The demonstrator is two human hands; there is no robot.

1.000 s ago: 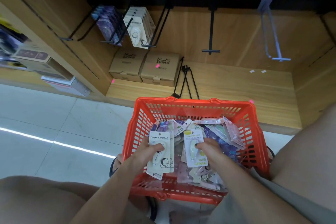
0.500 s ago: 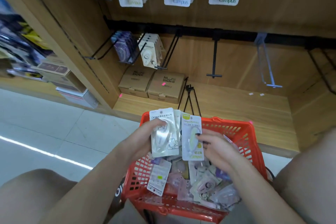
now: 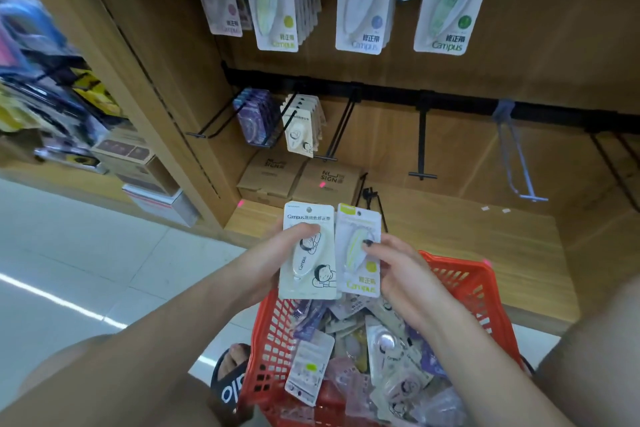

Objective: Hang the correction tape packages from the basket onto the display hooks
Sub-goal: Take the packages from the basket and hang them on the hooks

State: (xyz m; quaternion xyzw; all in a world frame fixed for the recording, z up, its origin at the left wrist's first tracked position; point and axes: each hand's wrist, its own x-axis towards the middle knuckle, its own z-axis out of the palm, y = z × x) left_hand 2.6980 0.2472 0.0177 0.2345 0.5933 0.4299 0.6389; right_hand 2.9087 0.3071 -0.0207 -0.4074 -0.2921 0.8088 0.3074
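We hold one package in each grip, left hand (image 3: 277,253) cream package (image 3: 306,253), right hand (image 3: 398,267) yellow package (image 3: 358,253), above the basket (image 3: 460,281); next, thread each hole onto a matching hook (image 3: 420,146).

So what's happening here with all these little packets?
A person is restocking a shop display. The left hand holds a cream correction tape package, the right hand a yellow-green one, both lifted above the red basket of packets. Neither is on a hook yet; an empty hook waits ahead.
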